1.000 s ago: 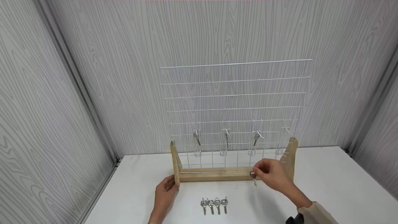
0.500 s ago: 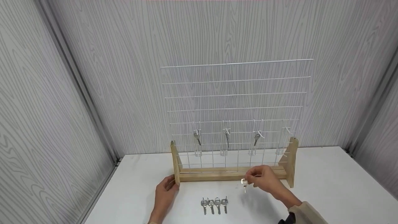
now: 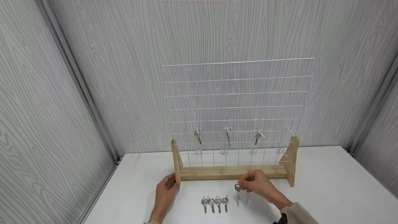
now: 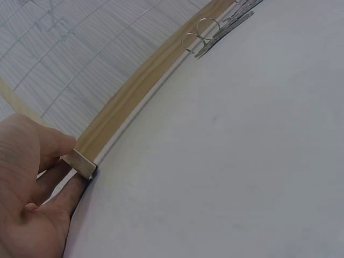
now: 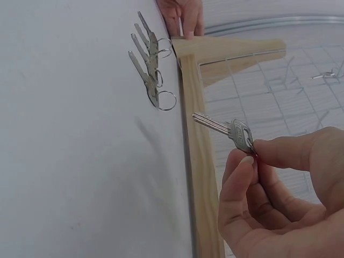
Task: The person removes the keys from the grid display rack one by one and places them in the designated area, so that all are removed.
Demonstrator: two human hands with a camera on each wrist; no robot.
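Note:
My right hand [image 3: 256, 185] pinches a silver key [image 5: 236, 132] by its ring between thumb and fingertips. The key's blade points away from the fingers, in front of the rack's wooden base bar [image 3: 231, 175]. My left hand [image 3: 166, 193] grips the front end of the rack's left wooden foot [image 4: 80, 163], thumb on one side and fingers on the other. To the left of the held key, a row of several keys with rings [image 3: 215, 203] lies on the white table. On the wire grid rack [image 3: 239, 93], three keys hang from hooks, among them a left key [image 3: 198, 136].
A fourth hook [image 3: 287, 129] on the right of the grid carries no key. The right wooden foot [image 3: 291, 163] stands beyond my right hand. Wood-grain panels enclose the white table [image 3: 326, 186] at the back and sides.
My right hand has moved left and down toward the row of keys, carrying the key. The left hand stays on the wooden foot.

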